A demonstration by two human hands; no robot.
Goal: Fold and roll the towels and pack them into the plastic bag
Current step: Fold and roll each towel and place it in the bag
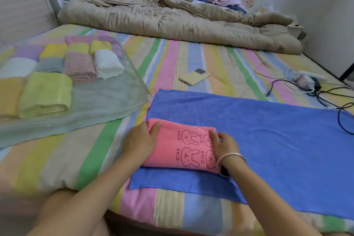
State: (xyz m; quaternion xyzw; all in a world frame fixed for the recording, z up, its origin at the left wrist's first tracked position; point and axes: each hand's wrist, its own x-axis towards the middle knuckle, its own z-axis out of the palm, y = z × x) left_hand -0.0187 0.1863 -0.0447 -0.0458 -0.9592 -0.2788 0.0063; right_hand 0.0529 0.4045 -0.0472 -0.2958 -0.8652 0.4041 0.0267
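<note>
The plastic bag (107,97) is lying on the left side of the bed (57,159), holding rolled towels (45,95). The left grip (141,142) is pressing on the left end of the folded pink towel (183,147), fingers straight. The right grip (223,145) is curling its fingers onto the towel's right end, pinching it. The pink towel is resting on the blue towel (268,140), which is lying spread flat on the bed

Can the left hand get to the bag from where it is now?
Probably yes: only bare sheet lies between the left hand and the bag. The hand rests on the pink towel, though, and would have to lift off it first.
</note>
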